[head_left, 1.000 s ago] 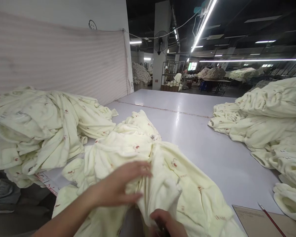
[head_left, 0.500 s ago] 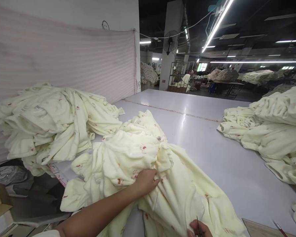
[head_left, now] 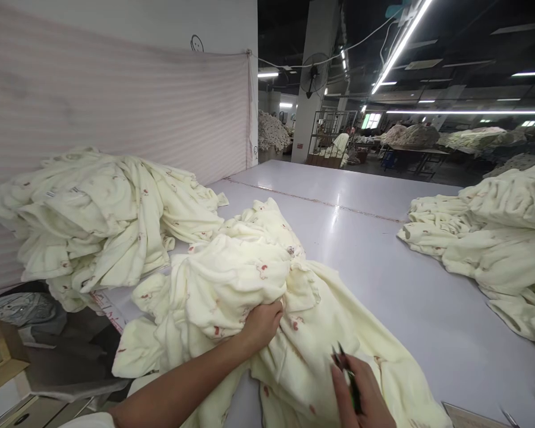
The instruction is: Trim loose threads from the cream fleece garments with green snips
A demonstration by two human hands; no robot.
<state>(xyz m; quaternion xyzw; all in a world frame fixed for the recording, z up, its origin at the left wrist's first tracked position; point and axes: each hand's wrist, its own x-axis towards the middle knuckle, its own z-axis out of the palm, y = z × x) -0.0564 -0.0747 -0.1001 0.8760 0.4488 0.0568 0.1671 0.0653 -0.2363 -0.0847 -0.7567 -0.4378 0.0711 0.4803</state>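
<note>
Centrally, a pale-yellow plush garment (head_left: 303, 333) with small reddish motifs lies bunched beneath and beyond both hands, on a smooth whitish surface (head_left: 361, 238); whether more than one piece makes up the heap cannot be told. The left hand (head_left: 262, 324) is clenched on a gathered fold near the heap's middle, its fingertips partly buried in cloth. The right hand (head_left: 371, 392), apart from the left and nearer the wearer, grips slim dark-and-green thread snips (head_left: 353, 386) with points directed away; whether it touches the fabric below is unclear. Beyond and left of the left hand rises a pile of similar garments (head_left: 102, 214); beyond and right of the right hand stands a second pile (head_left: 508, 238).

Handling, judged from the folds: the cloth is probably soft, limp and light for its bulk, its napped face offering fair grip. Held at one spot, it should sag elsewhere; a firm pinch on a fold or seam, close to the snips, suits it best. Sharp points could nick the pile.
</note>
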